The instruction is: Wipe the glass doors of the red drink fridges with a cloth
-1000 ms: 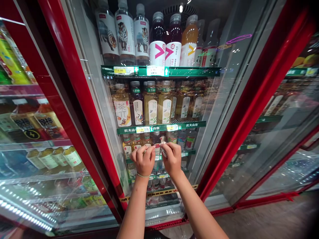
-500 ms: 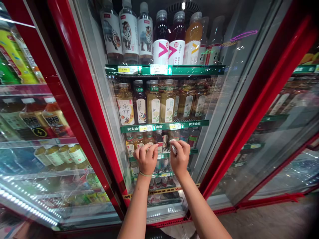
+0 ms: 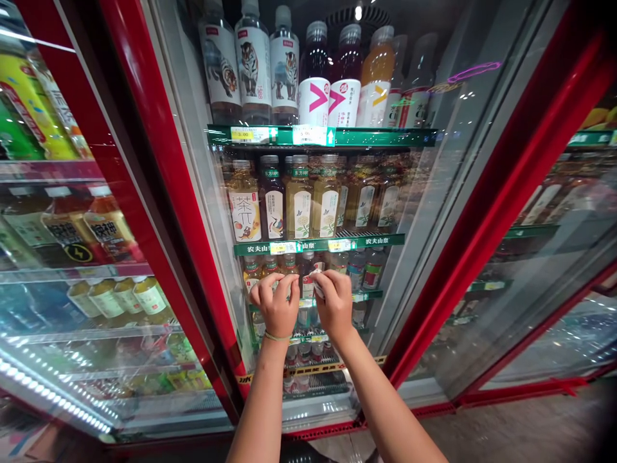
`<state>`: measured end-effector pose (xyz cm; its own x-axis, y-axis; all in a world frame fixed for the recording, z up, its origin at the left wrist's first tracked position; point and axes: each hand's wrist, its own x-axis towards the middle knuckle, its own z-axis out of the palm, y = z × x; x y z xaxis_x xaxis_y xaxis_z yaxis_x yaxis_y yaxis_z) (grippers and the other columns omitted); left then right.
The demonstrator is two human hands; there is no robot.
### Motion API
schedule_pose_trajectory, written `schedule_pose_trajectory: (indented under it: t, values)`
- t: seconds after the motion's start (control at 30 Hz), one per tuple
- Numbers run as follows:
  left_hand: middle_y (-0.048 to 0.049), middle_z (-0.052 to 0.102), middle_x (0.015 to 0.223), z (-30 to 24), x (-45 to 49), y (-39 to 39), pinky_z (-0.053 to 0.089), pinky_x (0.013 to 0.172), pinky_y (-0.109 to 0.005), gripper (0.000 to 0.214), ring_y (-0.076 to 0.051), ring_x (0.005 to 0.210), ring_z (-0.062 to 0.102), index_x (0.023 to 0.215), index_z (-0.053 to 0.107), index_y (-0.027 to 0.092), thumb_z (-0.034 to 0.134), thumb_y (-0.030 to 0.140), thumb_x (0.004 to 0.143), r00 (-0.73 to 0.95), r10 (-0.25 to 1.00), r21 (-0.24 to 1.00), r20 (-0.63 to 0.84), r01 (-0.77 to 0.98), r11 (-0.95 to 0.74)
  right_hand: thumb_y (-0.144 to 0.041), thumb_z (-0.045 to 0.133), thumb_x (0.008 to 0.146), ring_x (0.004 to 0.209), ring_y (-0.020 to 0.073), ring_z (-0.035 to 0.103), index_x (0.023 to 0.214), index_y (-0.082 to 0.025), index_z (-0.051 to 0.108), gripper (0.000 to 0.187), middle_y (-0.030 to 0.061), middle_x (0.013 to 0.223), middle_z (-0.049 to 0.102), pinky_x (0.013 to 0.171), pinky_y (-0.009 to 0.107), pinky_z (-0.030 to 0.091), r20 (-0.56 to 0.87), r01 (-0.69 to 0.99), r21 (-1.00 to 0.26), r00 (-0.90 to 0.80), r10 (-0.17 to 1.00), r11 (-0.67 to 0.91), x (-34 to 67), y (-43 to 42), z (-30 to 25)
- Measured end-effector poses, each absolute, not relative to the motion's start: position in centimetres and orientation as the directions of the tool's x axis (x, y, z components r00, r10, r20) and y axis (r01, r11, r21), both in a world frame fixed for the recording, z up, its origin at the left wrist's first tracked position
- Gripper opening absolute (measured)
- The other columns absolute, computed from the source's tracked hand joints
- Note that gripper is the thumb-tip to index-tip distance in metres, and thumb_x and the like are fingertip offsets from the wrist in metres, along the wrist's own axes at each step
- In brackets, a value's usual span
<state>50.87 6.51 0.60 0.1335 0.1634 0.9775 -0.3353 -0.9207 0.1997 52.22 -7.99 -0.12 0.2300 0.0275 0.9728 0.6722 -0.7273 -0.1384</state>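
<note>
Right hand (image 3: 336, 303) has its grip pinched on a small crumpled white scrap (image 3: 316, 276), mostly hidden by the fingers, material unclear; scrap sits at the fingertips, in front of the red-framed glass cooler door (image 3: 424, 154); left hand (image 3: 279, 308) curled just beside it, fingertips bunched, cannot tell whether that grip holds anything; contact with the glass also can't be told; both hands block part of the small lower-shelf bottles (image 3: 372, 269); yellow strip with dark characters (image 3: 332, 368) low on the cooler partly covered by the forearms; clear bottles with white tiger labels (image 3: 249, 64) cut off at top, leftmost cap out of frame; writing: yellow-and-white price tag (image 3: 242, 135) 3.00; white price tag (image 3: 312, 135) looks like 5.00, glare; pale-tea bottle with white label (image 3: 245, 209) 茶π; green shelf strip (image 3: 377, 242) 农夫山泉; green-necked amber bottle (image 3: 299, 199) 东方树, last character too small.
</note>
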Motion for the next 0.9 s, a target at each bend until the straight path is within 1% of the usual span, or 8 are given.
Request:
schedule_pose_trajectory:
  t: [0.13, 0.3, 0.43, 0.6, 0.67, 0.77, 0.83, 0.9]
  values:
    - [-0.0057, 0.065, 0.098, 0.2, 51.0, 6.9, 0.039, 0.096, -0.039, 0.008, -0.021, 0.097, 0.057, 0.096, 0.076, 0.027, 0.072, 0.022, 0.09, 0.141, 0.147, 0.188, 0.979, -0.343, -0.92, -0.01, 0.059, 0.094, 0.101, 0.022, 0.06, 0.123, -0.027, 0.067, 0.035, 0.0077, 0.106, 0.064, 0.086, 0.037, 0.052, 0.973, 0.634, -0.212, 0.21, -0.097, -0.743, 52.2, -7.9, -0.1]
    - [-0.0058, 0.066, 0.098, -0.1, 51.0, 7.2, 0.039, 0.096, -0.039, 0.008, -0.021, 0.097, 0.058, 0.095, 0.077, 0.027, 0.071, 0.024, 0.091, 0.133, 0.157, 0.194, 0.979, -0.343, -0.919, -0.01, 0.06, 0.094, 0.099, 0.022, 0.06, 0.124, -0.026, 0.066, 0.035, 0.0083, 0.107, 0.066, 0.086, 0.036, 0.052, 0.97, 0.692, -0.138, 0.241, 0.046, -0.708, 52.1, -7.3, -0.3]
    - [-0.0051, 0.066, 0.097, 0.0, 50.8, 7.5, 0.041, 0.097, -0.037, 0.009, -0.019, 0.096, 0.06, 0.097, 0.074, 0.024, 0.07, 0.019, 0.091, 0.126, 0.102, 0.142, 0.987, -0.378, -0.915, -0.008, 0.06, 0.093, 0.101, 0.0223, 0.059, 0.123, -0.026, 0.067, 0.036, 0.0084, 0.107, 0.064, 0.087, 0.037, 0.052, 0.97, 0.668, -0.217, 0.226, -0.084, -0.711, 52.0, -7.3, -0.2]
    - [-0.0054, 0.066, 0.096, 0.1, 50.7, 7.7, 0.041, 0.097, -0.037, 0.01, -0.019, 0.095, 0.06, 0.098, 0.073, 0.023, 0.071, 0.017, 0.091, 0.126, 0.098, 0.139, 0.987, -0.372, -0.918, -0.011, 0.059, 0.095, 0.098, 0.0217, 0.059, 0.121, -0.025, 0.067, 0.031, 0.0084, 0.106, 0.066, 0.085, 0.036, 0.053, 0.963, 0.708, -0.16, 0.266, 0.05, -0.688, 51.6, -6.2, -0.2]
    - [-0.0056, 0.066, 0.097, 0.1, 50.6, 7.8, 0.042, 0.097, -0.037, 0.01, -0.02, 0.096, 0.059, 0.098, 0.074, 0.024, 0.071, 0.018, 0.091, 0.134, 0.102, 0.146, 0.986, -0.373, -0.916, -0.012, 0.059, 0.095, 0.1, 0.022, 0.059, 0.121, -0.025, 0.067, 0.03, 0.0087, 0.107, 0.065, 0.086, 0.037, 0.053, 0.962, 0.7, -0.167, 0.268, 0.039, -0.695, 51.6, -6.1, -0.2]
    - [-0.0057, 0.067, 0.097, 0.2, 50.4, 7.8, 0.042, 0.096, -0.036, 0.011, -0.02, 0.097, 0.058, 0.098, 0.075, 0.025, 0.07, 0.018, 0.092, 0.16, 0.086, 0.142, 0.983, -0.376, -0.915, -0.011, 0.058, 0.095, 0.101, 0.022, 0.059, 0.122, -0.026, 0.067, 0.032, 0.0085, 0.107, 0.064, 0.087, 0.038, 0.053, 0.963, 0.675, -0.217, 0.265, -0.042, -0.705, 51.4, -6.2, -0.6]
    - [-0.0055, 0.067, 0.097, 0.2, 50.3, 7.7, 0.04, 0.095, -0.037, 0.01, -0.021, 0.098, 0.056, 0.097, 0.076, 0.026, 0.071, 0.02, 0.091, 0.165, 0.106, 0.158, 0.981, -0.349, -0.924, -0.01, 0.057, 0.095, 0.1, 0.0217, 0.06, 0.121, -0.025, 0.067, 0.031, 0.0085, 0.106, 0.064, 0.085, 0.037, 0.054, 0.963, 0.68, -0.202, 0.268, -0.018, -0.705, 51.4, -6.3, -0.9]
    - [-0.0054, 0.068, 0.097, 0.2, 50.2, 7.6, 0.037, 0.094, -0.038, 0.008, -0.023, 0.099, 0.055, 0.094, 0.076, 0.027, 0.073, 0.022, 0.09, 0.157, 0.149, 0.192, 0.976, -0.308, -0.932, -0.011, 0.058, 0.095, 0.099, 0.0216, 0.06, 0.12, -0.024, 0.067, 0.03, 0.0085, 0.106, 0.066, 0.085, 0.036, 0.054, 0.961, 0.694, -0.159, 0.273, 0.052, -0.702, 51.4, -6.2, -0.8]
